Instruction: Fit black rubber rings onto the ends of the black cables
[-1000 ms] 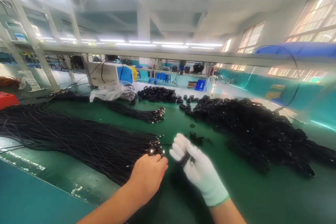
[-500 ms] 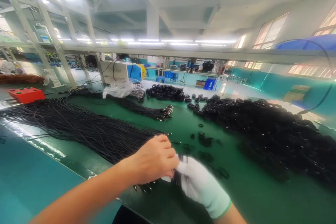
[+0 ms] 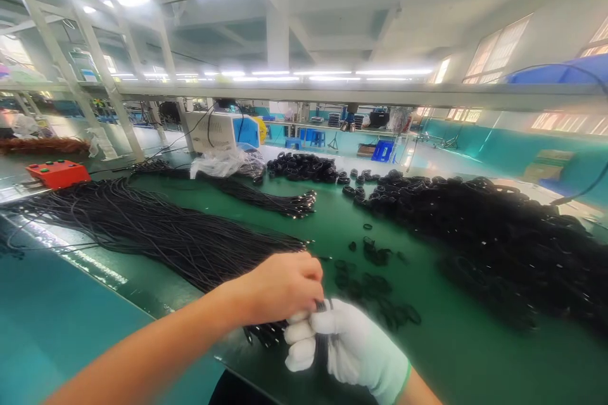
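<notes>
My right hand (image 3: 354, 345), in a white glove, is wrapped round a small bundle of black cables (image 3: 322, 348) near the table's front edge. Bare and closed, my left hand (image 3: 285, 288) meets it at the top of that bundle, its fingertips pinched on the cable ends; the exact grip is hidden. A thick spread of long black cables (image 3: 156, 228) runs from the far left to beneath my left hand, with metallic tips showing below the wrist. Loose black rings (image 3: 375, 291) lie just beyond my right hand on the green tabletop (image 3: 456, 361).
A large heap of black coils (image 3: 489, 234) covers the right side. Farther back are a smaller coil pile (image 3: 304, 166), a short cable bundle (image 3: 266, 197), clear plastic (image 3: 221, 163) and a white-and-blue machine (image 3: 218, 131). A red button box (image 3: 57, 173) sits at left.
My gloved hand's fingers now show curled round the bundle, below my left hand. My left hand has shifted slightly down, and the whole view has moved slightly.
</notes>
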### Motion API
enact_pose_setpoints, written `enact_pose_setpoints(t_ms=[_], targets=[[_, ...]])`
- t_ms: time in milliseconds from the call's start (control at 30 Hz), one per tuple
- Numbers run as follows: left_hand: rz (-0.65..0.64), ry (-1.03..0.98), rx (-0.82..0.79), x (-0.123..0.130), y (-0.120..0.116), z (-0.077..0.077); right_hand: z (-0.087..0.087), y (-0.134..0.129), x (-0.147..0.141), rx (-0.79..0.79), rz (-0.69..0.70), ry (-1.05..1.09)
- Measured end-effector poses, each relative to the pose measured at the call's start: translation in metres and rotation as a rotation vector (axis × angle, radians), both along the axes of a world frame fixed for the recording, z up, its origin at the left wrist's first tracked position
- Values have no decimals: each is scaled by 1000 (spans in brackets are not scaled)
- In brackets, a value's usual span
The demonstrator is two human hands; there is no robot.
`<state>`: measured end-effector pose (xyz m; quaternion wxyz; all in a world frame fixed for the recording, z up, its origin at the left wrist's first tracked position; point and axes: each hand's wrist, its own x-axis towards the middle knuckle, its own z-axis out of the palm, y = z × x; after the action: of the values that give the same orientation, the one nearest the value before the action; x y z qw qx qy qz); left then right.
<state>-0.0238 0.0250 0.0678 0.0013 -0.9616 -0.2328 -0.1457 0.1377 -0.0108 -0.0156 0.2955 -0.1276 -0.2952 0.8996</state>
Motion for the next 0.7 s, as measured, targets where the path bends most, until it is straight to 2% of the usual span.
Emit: enact_pose_setpoints(t_ms=[67, 133, 267, 333, 400, 500, 567, 700], targets=[[-24, 129, -62, 5, -2, 6, -3, -1, 1, -1, 38, 9], [7, 155, -221, 9, 2, 10, -5, -4, 3, -10, 59, 20], [132, -53, -827, 5, 8, 4, -7, -9, 5, -5, 39, 16], [215, -225, -1036, 3, 3, -7, -7, -10, 5, -5, 28, -1], [280, -422, -1054, 2, -7, -19, -6, -10, 5, 4, -1, -9], [341, -631, -852, 4, -25, -35, -1, -9, 3, 55, -43, -4], [368, -713, -758, 4, -35, -45, 4, -9, 1, 144, -61, -21], [383, -825, -746, 0, -46, -63, 14, -12, -5, 319, -43, -82]])
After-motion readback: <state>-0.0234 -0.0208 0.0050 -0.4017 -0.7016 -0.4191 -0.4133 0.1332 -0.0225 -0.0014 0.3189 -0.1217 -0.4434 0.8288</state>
